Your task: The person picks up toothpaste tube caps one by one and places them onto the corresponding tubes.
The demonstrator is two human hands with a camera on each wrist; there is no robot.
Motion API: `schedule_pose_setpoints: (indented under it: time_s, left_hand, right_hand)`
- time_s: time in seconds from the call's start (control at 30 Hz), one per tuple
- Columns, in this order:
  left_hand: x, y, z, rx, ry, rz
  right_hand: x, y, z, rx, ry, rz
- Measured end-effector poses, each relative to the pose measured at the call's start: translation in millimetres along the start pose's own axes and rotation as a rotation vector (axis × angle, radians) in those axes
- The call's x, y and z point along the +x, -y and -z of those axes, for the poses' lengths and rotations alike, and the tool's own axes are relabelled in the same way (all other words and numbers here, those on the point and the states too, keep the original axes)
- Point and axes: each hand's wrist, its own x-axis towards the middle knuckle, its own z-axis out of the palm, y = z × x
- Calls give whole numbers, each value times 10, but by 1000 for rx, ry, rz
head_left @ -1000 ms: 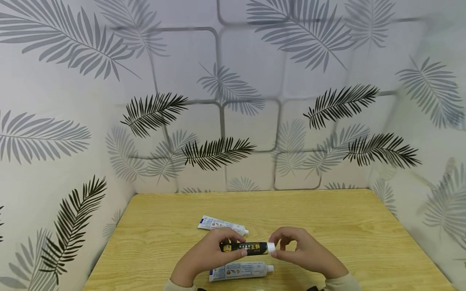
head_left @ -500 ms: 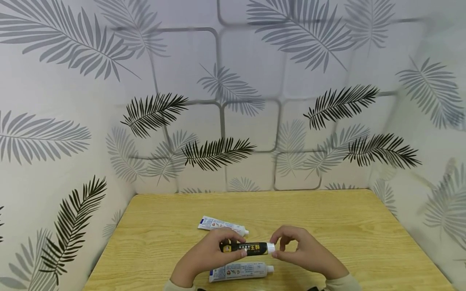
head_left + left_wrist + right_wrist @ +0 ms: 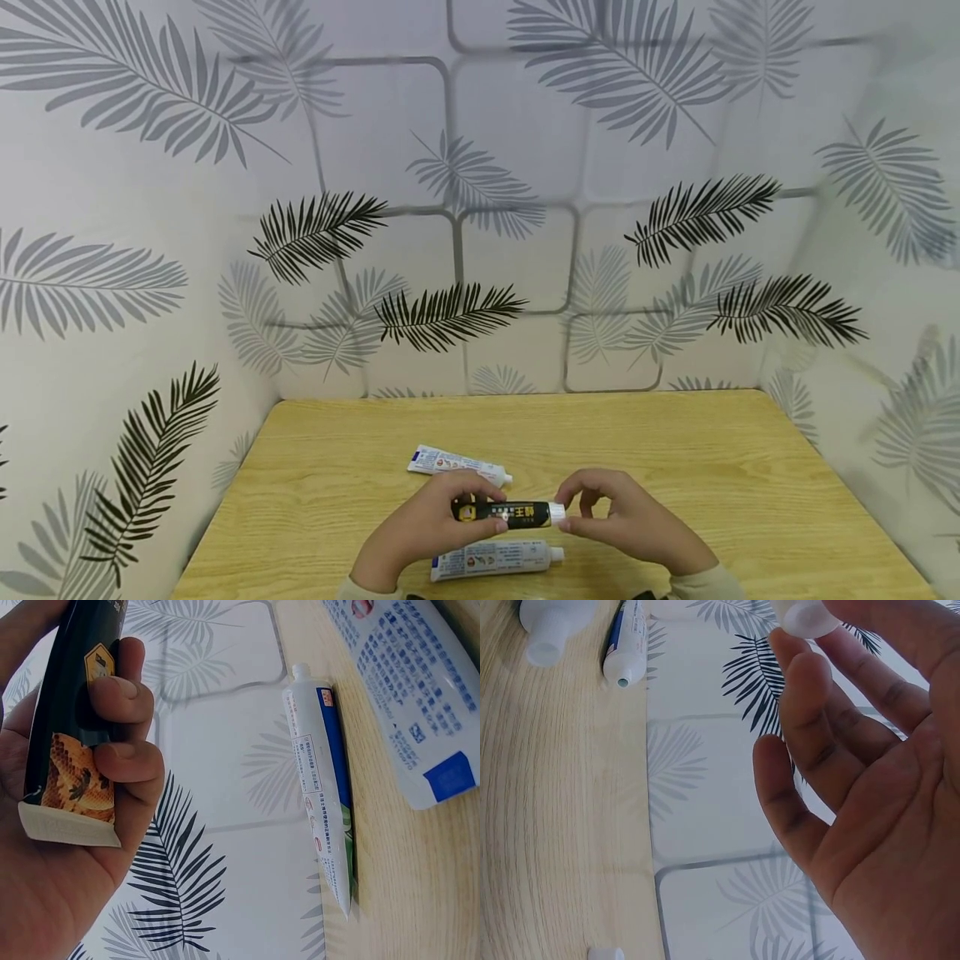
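Note:
In the head view my left hand (image 3: 431, 521) grips the crimped end of a black toothpaste tube (image 3: 528, 514), held level above the table. Gold print and a honeycomb picture show on the tube's body (image 3: 79, 727) in the left wrist view. At its other end, the thumb and index finger of my right hand (image 3: 626, 518) pinch the white cap (image 3: 557, 513); its remaining fingers are bent and spread apart in the right wrist view. One white toothpaste tube (image 3: 456, 463) lies behind the left hand, and a second white tube (image 3: 498, 560) lies in front, partly hidden by that hand.
The wooden table (image 3: 697, 467) meets a wall (image 3: 517, 258) with leaf patterns at its back edge. A small white cap (image 3: 606, 954) lies on the table in the right wrist view. The far white tube's nozzle (image 3: 622, 679) is uncapped.
The black tube and its cap have turned and shifted very slightly between my hands. Both hands keep nearly the same place, and the white tubes have not moved.

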Motion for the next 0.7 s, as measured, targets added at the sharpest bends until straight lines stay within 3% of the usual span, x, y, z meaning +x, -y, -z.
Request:
schedule_pose_setpoints:
  time_s: [0.7]
  left_hand:
    - [0,-7,-14,12,-9,9]
  right_hand:
    - [2,-1,-2,-17,4,-19]
